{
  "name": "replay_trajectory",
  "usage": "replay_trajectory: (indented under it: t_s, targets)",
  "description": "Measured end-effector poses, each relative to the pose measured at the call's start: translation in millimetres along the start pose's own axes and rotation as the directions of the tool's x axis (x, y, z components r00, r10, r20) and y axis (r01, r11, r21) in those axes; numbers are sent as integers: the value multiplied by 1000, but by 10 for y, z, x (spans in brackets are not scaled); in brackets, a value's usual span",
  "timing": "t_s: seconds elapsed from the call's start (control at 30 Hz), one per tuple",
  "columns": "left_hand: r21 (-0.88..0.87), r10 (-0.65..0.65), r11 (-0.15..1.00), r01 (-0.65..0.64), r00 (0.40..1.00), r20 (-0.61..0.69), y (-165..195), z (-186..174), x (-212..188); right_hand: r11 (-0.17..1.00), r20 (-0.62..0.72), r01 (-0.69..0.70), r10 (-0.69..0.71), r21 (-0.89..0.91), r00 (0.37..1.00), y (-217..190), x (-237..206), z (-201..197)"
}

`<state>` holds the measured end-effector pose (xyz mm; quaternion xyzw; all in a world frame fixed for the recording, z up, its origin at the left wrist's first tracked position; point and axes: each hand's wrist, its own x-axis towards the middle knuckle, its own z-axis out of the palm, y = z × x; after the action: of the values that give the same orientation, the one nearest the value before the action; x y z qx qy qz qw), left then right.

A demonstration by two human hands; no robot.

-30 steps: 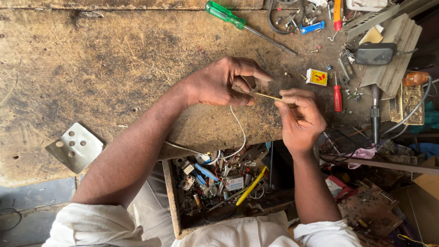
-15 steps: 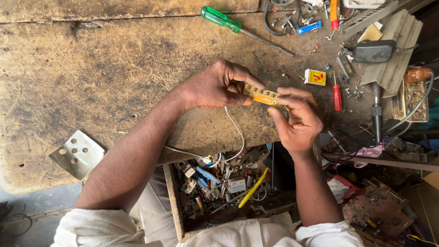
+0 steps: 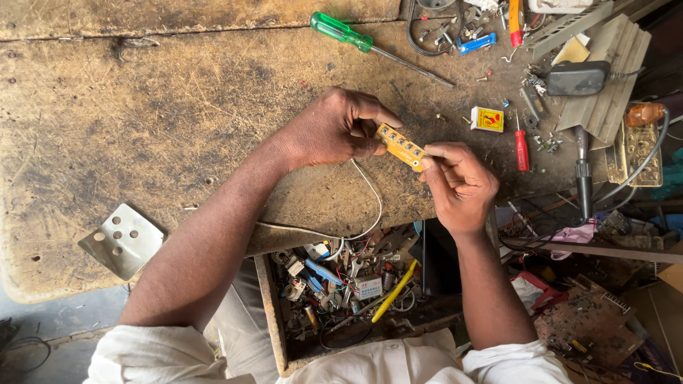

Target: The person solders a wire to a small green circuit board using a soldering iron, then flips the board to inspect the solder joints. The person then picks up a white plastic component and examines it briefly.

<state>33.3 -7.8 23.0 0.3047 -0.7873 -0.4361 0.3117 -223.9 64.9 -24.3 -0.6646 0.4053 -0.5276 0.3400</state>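
Both hands pinch 1 narrow yellow circuit strip (image 3: 400, 146) above the worn desk (image 3: 142, 128): left hand (image 3: 334, 131) clamped on its upper-left end, right hand (image 3: 459, 181) on the lower-right end. White wire (image 3: 366, 213) hangs below the left hand. Small square yellow-and-red box (image 3: 486, 119) lies just above the right hand; red screwdriver (image 3: 521, 148) beside it; green screwdriver (image 3: 370, 44) beyond the left hand.

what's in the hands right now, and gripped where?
A small yellow circuit strip, held between both hands: left hand pinches its upper-left end, right hand its lower-right end. A white wire trails below.
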Motion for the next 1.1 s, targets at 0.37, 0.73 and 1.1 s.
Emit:
replay_trajectory:
  t_s: [0.37, 0.73, 1.1]
  targets:
    - [7, 6, 1000, -6, 1000, -7, 29, -16, -15, 996, 54, 45, -40, -79, 998, -85, 39, 4]
    - [-8, 10, 1000, -10, 1000, 10, 32, -32, -31, 995, 60, 47, -42, -89, 997, -113, 25, 41]
    - [-15, 63, 998, -62, 998, 23, 36, 10, -19, 992, 71, 12, -3, -123, 997, -153, 67, 73]
